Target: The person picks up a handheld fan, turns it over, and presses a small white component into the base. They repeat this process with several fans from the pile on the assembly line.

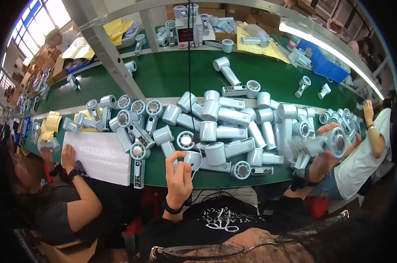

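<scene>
In the middle foreground my left hand (179, 182) is raised, fingers bent, with a thin white cable (200, 160) and its small dark plug at the fingertips. To the right, my right hand (322, 165), smeared by motion, grips a light blue handheld fan (337, 143). The round grille faces up, and the handle is blurred. More fingers show behind that fan; whose they are I cannot tell. Between my hands a heap of similar fans (216, 153) lies on the green bench (157, 168). One fan with an exposed circuit board (139, 173) rests near the front edge.
A person at left has hands by white paper sheets (97, 158); another in a white shirt (367, 149) stands at right. A black cord (189, 65) hangs down the middle. Behind are a metal post (106, 52), a boxy device (187, 33) and a blue bin (323, 61).
</scene>
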Motion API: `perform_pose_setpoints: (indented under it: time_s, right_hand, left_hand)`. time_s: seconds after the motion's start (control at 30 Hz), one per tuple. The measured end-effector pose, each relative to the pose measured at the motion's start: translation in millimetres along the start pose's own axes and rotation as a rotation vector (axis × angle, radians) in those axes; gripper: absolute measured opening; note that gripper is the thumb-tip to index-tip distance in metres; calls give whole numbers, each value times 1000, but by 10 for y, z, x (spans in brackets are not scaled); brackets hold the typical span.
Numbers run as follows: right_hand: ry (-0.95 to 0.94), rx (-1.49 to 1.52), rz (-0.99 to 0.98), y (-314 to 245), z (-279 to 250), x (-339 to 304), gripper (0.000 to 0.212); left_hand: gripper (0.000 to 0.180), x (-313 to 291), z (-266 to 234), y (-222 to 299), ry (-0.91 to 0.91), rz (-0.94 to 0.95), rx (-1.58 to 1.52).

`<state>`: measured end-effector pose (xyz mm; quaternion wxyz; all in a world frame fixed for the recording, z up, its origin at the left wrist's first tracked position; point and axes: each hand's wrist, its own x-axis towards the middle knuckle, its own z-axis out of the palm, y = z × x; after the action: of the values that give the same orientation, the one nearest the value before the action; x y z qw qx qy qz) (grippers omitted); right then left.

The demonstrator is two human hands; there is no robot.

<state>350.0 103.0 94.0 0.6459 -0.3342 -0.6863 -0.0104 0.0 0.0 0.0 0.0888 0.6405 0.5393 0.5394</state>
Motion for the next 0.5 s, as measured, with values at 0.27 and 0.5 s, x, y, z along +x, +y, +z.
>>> perform_pose_setpoints:
  time_s: [0.27,0.5]
  right_hand:
    - [-174,1102,488,390,61,256,84]
    - [-355,-486,679,2192,1139,1061,89]
  left_hand:
    - [17,35,25,11,-4,-121,-57]
    - [21,98,53,-19,29,-89,-78]
